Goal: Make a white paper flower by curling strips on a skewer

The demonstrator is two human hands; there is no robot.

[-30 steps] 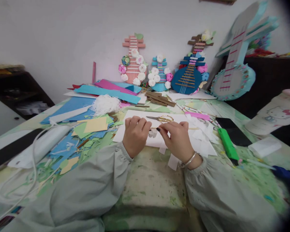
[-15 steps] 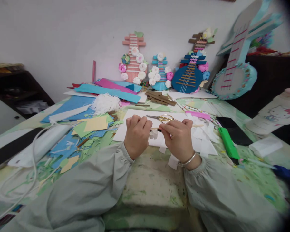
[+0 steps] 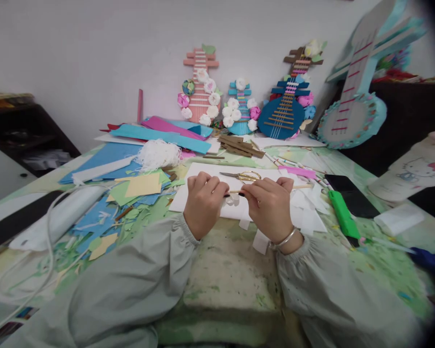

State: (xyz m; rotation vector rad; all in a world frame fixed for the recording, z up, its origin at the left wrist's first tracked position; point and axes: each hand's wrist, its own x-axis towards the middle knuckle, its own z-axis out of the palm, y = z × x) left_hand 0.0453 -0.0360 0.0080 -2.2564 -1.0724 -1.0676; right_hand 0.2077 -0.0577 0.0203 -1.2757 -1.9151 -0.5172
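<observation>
Both hands pinch one thin wooden stick (image 3: pixel 235 192) that lies level between them over white paper sheets (image 3: pixel 199 170). My left hand (image 3: pixel 205 203) has its fingers curled round the stick's left part. The fingertips of my right hand (image 3: pixel 271 205) close on it farther right, and its end shows beyond the knuckles. Below the stick, between the hands, is a small piece of curled white paper (image 3: pixel 231 199). Scissors (image 3: pixel 241 176) with gold handles lie on the sheets just behind the hands.
Green and yellow paper scraps (image 3: pixel 141 186) and a white shredded bundle (image 3: pixel 159 154) lie left. A green tool (image 3: pixel 342 215), black phone (image 3: pixel 351 195) and white bottle (image 3: pixel 413 166) stand or lie right. Decorated paper instruments (image 3: pixel 282 116) lean on the wall behind.
My hands have moved slightly apart, my right hand a little to the right, so more of the stick shows between them. The curled white paper below it has shifted and looks lower.
</observation>
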